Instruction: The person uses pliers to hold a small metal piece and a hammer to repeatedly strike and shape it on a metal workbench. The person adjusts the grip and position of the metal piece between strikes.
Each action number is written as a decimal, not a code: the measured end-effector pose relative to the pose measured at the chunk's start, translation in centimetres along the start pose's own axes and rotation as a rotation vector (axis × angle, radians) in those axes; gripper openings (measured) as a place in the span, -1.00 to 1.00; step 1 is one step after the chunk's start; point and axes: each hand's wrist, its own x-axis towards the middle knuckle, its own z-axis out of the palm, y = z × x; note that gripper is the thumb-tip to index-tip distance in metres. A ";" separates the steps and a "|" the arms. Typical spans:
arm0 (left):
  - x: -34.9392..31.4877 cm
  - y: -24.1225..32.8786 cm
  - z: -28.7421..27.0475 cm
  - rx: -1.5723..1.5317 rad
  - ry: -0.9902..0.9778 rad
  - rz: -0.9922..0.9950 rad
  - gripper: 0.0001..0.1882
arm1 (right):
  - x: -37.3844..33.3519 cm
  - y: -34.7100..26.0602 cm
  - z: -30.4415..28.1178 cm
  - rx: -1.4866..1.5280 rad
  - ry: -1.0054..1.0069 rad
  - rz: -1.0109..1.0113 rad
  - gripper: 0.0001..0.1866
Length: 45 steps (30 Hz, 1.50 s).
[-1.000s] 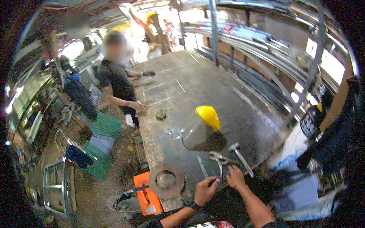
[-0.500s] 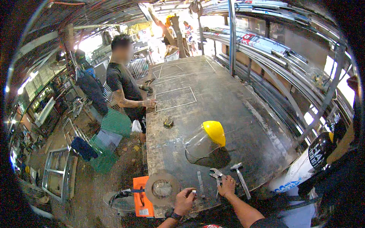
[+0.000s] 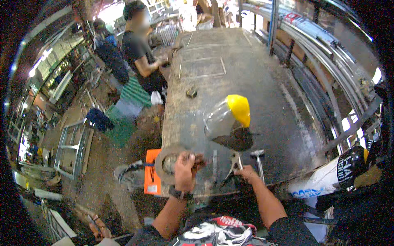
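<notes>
My left hand (image 3: pixel 184 174) is closed in front of a round grey disc (image 3: pixel 161 166) at the table's near left. Something small and dark is at its fingertips, too blurred to name. My right hand (image 3: pixel 248 174) grips one handle of metal locking pliers (image 3: pixel 235 162), whose jaws point away from me. To their right lies a hammer (image 3: pixel 259 165); to their left, a flat metal strip (image 3: pixel 215 166). Beyond the pliers sits a face shield (image 3: pixel 239 108) with a yellow crown and clear visor.
A tape measure (image 3: pixel 191 92) and a thin rectangular metal frame (image 3: pixel 202 67) lie farther up the table (image 3: pixel 262 86). A co-worker (image 3: pixel 139 51) stands at its left side. A white gas cylinder (image 3: pixel 324 180) leans at right; an orange case (image 3: pixel 152 174) is at left.
The head view has tilted down. My right hand has taken hold of the pliers' handle and shifted them. My left hand has moved left toward the disc. The co-worker's hand has left the frame.
</notes>
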 end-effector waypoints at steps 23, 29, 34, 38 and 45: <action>-0.3 3.2 4.7 -0.434 -0.817 -0.076 -0.81 | -31.5 -11.1 0.3 1.314 -0.115 -0.725 0.03; -1.3 4.3 4.6 -0.418 -0.811 -0.270 -0.78 | -34.5 -13.3 3.1 1.064 0.125 -0.667 -0.10; -0.9 5.0 4.7 -0.429 -0.870 -0.285 -0.76 | -36.1 -14.2 4.0 0.664 0.208 -0.630 -0.25; -0.4 5.7 4.3 -0.489 -0.966 -0.331 -0.78 | -36.4 -13.9 4.1 0.386 0.214 -0.621 -0.31; -0.7 5.3 3.8 -0.542 -1.004 -0.513 -0.76 | -35.5 -13.6 4.7 0.049 0.248 -0.656 -0.33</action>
